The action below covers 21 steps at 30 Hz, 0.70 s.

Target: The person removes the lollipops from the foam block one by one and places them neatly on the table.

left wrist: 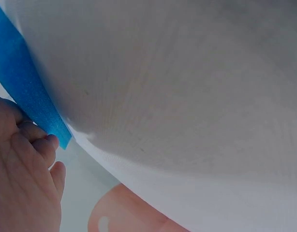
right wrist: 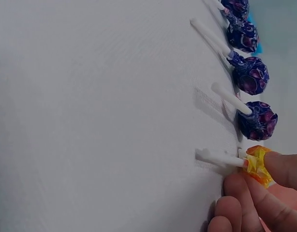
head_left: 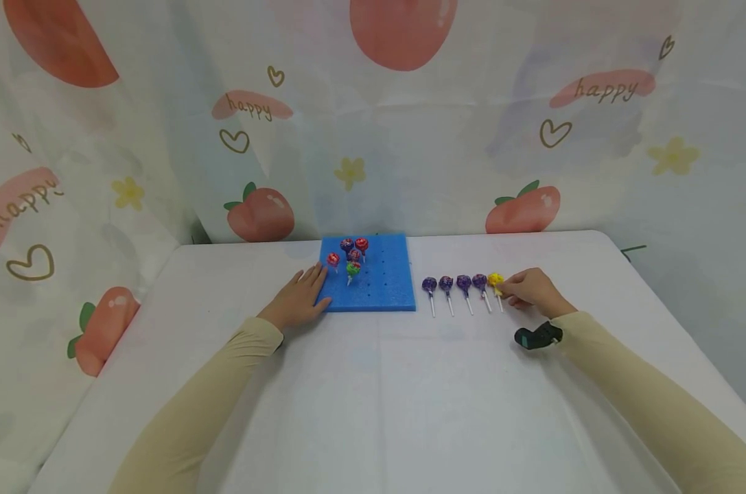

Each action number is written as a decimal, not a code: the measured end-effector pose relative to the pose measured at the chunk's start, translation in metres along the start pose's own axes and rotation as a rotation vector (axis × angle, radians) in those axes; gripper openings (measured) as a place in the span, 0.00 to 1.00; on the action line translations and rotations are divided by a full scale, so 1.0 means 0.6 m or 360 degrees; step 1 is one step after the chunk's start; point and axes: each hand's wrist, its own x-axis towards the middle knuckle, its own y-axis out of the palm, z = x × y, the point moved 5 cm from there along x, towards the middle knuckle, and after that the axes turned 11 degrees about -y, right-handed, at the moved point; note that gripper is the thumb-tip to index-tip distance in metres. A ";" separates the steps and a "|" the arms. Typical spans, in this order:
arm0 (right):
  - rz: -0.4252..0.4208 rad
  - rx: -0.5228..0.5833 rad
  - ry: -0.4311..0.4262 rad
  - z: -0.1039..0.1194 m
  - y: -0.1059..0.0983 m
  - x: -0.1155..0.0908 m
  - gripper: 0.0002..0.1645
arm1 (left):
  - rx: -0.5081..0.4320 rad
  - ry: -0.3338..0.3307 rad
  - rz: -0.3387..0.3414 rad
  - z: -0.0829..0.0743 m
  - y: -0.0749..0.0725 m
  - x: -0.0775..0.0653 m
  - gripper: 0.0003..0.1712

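Observation:
My right hand (head_left: 533, 288) is at the right end of a row of lollipops. Its thumb and index finger pinch the yellow wrapper of a lollipop (right wrist: 257, 166), whose white stick points away from the fingers. Beside it lie several purple-wrapped lollipops (head_left: 464, 283), sticks toward me. My left hand (head_left: 297, 297) rests at the left edge of a blue foam board (head_left: 388, 274), fingers extended along it. Several lollipops stand in the board's left part, among them a green one (head_left: 353, 269) and a red one (head_left: 333, 259). In the left wrist view my left hand (left wrist: 25, 164) touches the board's side.
A white cloth covers the table (head_left: 373, 398). Behind it hangs a curtain (head_left: 410, 151) printed with peaches, hearts and flowers. Small holes dot the right part of the board. A black device (head_left: 538, 336) is strapped to my right wrist.

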 end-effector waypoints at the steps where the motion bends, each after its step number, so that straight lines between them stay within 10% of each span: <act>1: -0.0001 -0.0002 0.0000 -0.002 0.000 0.001 0.26 | -0.0010 -0.0001 0.0005 0.000 0.000 0.000 0.42; 21: 0.0136 0.0023 -0.0033 -0.004 -0.009 -0.007 0.29 | 0.0018 -0.0007 -0.0005 0.001 0.002 0.003 0.42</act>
